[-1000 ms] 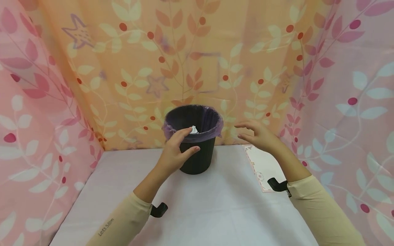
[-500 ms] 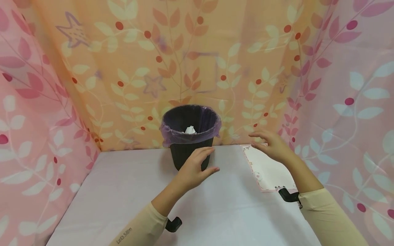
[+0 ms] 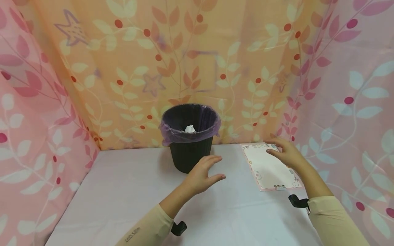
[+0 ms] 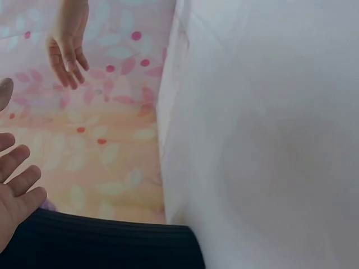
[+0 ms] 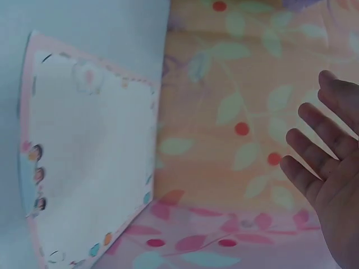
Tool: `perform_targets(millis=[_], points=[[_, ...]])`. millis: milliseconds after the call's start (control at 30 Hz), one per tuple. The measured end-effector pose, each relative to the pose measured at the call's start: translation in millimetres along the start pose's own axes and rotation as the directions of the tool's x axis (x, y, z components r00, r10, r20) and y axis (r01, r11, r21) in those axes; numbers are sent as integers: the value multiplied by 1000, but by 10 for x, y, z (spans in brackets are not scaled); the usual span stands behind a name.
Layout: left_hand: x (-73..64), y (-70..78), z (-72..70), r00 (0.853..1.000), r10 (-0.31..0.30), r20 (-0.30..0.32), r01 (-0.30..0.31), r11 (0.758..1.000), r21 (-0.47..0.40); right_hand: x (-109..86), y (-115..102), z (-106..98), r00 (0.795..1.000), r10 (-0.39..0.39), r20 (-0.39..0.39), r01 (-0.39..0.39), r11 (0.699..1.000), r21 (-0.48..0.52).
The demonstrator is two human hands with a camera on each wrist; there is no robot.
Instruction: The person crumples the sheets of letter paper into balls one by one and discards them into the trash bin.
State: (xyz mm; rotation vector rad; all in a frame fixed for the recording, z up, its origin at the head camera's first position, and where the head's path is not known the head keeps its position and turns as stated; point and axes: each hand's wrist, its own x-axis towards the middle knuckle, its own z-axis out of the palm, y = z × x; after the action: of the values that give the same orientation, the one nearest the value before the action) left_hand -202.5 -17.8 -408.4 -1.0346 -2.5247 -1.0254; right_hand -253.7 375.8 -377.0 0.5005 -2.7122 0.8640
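A black trash bin (image 3: 187, 155) stands upright at the back of the table, lined with a purple bag (image 3: 192, 136) folded over its rim. Crumpled white paper (image 3: 189, 128) shows inside it. My left hand (image 3: 201, 176) hovers in front of the bin with fingers spread and nothing held; in the left wrist view the bin's dark wall (image 4: 106, 241) lies just below that hand. To the right, my right hand (image 3: 287, 155) is over the far right part of a decorated sheet of paper (image 3: 267, 167), holding nothing. The right wrist view shows its fingers relaxed and apart from the sheet (image 5: 90, 162).
A white cloth (image 3: 123, 191) covers the table. Orange patterned fabric (image 3: 129, 68) hangs right behind the bin, and pink patterned fabric walls (image 3: 27, 136) close in both sides. A black camera mount sits on each wrist.
My left hand has moved from the bin's rim down and to the right, in front of the bin. My right hand has shifted right and lower, over the sheet of paper.
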Motion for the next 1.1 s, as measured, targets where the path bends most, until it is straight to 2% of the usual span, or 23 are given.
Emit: perform_targets(millis=[133,333,567,767,933,1100], points=[[-10,-21,101,999,-30,34,30,1000,2,-91,164,46,999,46,15,-46,999,-24],[-21,-72,237,995,-78,65,78,997,13,-214,363,107,988,134,81,-131,990,-44],[-25,-100,399,988,-120,101,118,993,24,-322,654,221,982,138,126,-133,990,-48],[-39,-92,506,978,-152,144,148,988,36,-431,861,358,966,175,188,-170,985,-42],[-53,-113,573,975,-166,149,162,986,35,-486,986,456,953,199,227,-193,980,-47],[-58,-147,628,973,-171,157,167,985,38,-520,1035,531,931,245,273,-241,969,-45]])
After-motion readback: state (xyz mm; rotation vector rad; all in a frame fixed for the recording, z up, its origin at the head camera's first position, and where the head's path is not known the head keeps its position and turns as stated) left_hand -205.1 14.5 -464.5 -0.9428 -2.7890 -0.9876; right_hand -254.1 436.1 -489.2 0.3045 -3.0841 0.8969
